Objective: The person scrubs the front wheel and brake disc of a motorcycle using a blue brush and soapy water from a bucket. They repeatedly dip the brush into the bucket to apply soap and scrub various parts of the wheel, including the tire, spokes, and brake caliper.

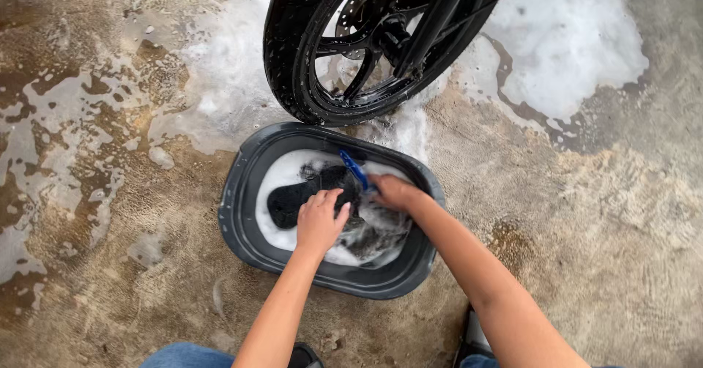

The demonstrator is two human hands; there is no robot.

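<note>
Kneeling over the tub point(242, 214), this person has both hands down in the suds; the tub is our landmark, a dark grey oval basin sitting on wet concrete point(110, 265) just below the motorcycle wheel point(351, 46).

Starting left of the tub: puddles and streaks of foam point(220, 82) on the ground, nothing being handled there; into the tub now, and the left hand point(318, 221) presses flat on a black pad point(293, 199), fingers spread and curled over its edge, pinning it rather than lifting it; the pad looks like a dark, rounded, flat piece, half sunk in white lather at the tub's centre, wet and glossy, its right part hidden under the hands.

Moving right inside the tub: the right hand point(392, 191) is closed around a blue-handled brush point(354, 169), handle angling up toward the tub's far rim; the bristle end I cannot make out, it sits behind fingers and foam.

My read: scrubbing is the step in hand, pad held down while the brush works on it; a next stroke would call for firm downward pressure from the left hand so the slippery pad stays put.

Right of the tub: drier concrete, more foam pooled beyond the wheel.
</note>
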